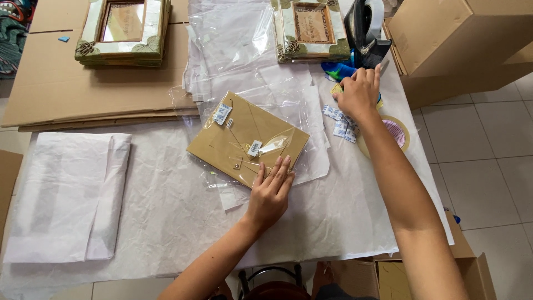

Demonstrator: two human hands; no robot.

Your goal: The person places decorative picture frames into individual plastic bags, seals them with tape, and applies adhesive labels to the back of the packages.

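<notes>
left hand (270, 191) flat, fingers spread, palm down on near corner of brown frame back in clear bag (247, 139), mid-table on white paper sheet (166, 211) | right hand (358, 93) reaching far right by black tape dispenser (366, 30), fingers curled, grip unclear | small white packets (340, 123), tape roll (397, 133) just below it

Pale tiled floor (488, 139) beside a paper-covered table (166, 222), daylight, stacked cardboard boxes (461, 39).
</notes>
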